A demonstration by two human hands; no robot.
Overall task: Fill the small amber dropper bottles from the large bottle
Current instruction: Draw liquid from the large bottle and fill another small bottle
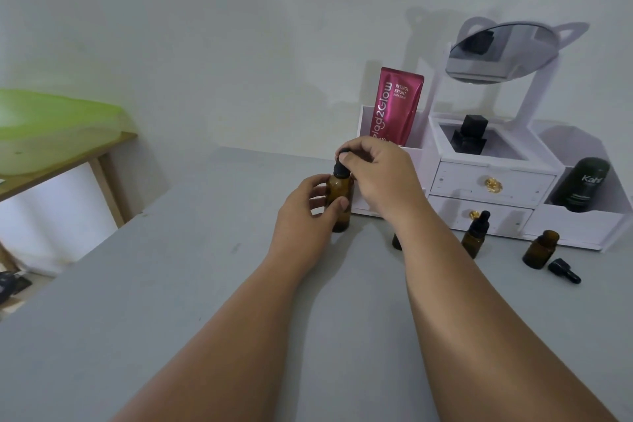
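The large amber bottle [339, 197] stands upright on the grey table [171, 284]. My left hand [308, 212] grips its body from the left. My right hand [380, 175] pinches its black dropper cap [341, 168] from above. To the right stand a small amber dropper bottle [474, 238] with its black cap on and another small amber bottle [541, 249] with no cap. A loose black dropper cap [564, 271] lies beside the uncapped one. A further dark bottle [396, 241] is mostly hidden behind my right forearm.
A white cosmetics organiser [489, 181] with drawers and a tilted mirror [500, 51] stands at the back right, holding a pink tube [395, 106] and a dark green container [585, 183]. A wooden table with a green basin [51, 127] is at the left.
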